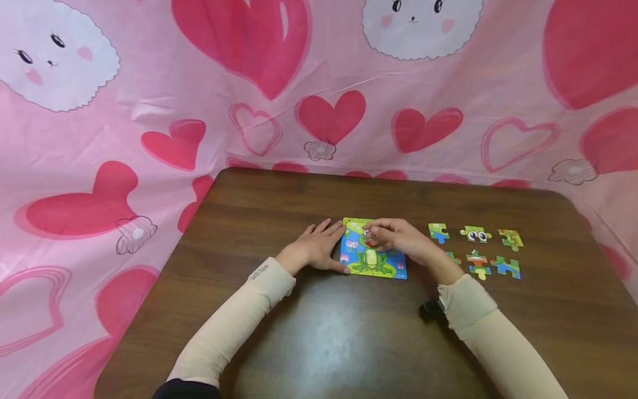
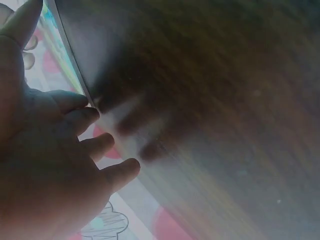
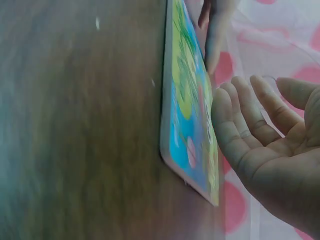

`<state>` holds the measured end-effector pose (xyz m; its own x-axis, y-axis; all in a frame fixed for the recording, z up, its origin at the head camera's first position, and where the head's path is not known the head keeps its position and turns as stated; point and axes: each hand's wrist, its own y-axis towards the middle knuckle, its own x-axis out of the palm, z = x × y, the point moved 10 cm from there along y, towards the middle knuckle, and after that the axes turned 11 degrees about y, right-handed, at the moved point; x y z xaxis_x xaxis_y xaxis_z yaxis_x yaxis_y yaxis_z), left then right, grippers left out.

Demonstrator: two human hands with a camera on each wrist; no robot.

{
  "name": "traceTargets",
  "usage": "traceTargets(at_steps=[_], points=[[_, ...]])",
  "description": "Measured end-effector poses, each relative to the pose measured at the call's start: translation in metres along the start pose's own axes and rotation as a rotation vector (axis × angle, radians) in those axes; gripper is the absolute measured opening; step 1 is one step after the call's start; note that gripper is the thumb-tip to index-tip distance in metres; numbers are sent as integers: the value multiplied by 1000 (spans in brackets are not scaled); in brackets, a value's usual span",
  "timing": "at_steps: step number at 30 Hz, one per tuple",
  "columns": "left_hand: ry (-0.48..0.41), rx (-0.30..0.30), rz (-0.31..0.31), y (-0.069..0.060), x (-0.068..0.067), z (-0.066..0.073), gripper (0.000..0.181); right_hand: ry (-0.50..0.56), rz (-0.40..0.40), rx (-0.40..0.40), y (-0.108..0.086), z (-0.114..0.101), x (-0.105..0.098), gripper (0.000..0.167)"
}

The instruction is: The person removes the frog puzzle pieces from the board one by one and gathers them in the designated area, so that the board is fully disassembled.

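Lying spread, the left hand (image 1: 316, 247) touched the left edge of the frog board (image 1: 372, 264); the right hand (image 1: 406, 238), loosely curved, empty, was above it.

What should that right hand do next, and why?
Perhaps reach for the puzzle piece with eyes: the right hand looks empty above the frog picture board, and that piece lies apart from the board, off to the right.
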<state>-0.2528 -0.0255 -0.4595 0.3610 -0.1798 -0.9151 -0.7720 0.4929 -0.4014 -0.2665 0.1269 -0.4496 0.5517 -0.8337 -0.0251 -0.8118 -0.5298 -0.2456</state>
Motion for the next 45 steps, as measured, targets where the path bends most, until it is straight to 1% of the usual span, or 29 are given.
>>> traceTargets(at_steps=[3, 8, 14, 21, 26, 33, 40, 45], points=[[-13, 6, -2, -1, 0, 1, 116, 7, -8, 19, 1, 1, 9, 43], [8, 1, 4, -2, -1, 2, 116, -12, -37, 21, 3, 4, 20, 43], [20, -3, -5, -1, -1, 2, 116, -41, -46, 18, 2, 11, 25, 42], [17, -2, 5, -1, 0, 2, 116, -58, -75, 18, 4, 10, 32, 41], [20, 6, 9, 0, 0, 3, 116, -63, -72, 29, 3, 10, 33, 40], [26, 9, 6, 0, 0, 3, 115, -55, -88, 9, 4, 6, 36, 41], [24, 11, 0, 1, 2, 3, 115, -61, -77, 27, 4, 10, 36, 41], [26, 13, 7, 1, 1, 3, 115, -17, -64, 25, 4, 11, 33, 42]])
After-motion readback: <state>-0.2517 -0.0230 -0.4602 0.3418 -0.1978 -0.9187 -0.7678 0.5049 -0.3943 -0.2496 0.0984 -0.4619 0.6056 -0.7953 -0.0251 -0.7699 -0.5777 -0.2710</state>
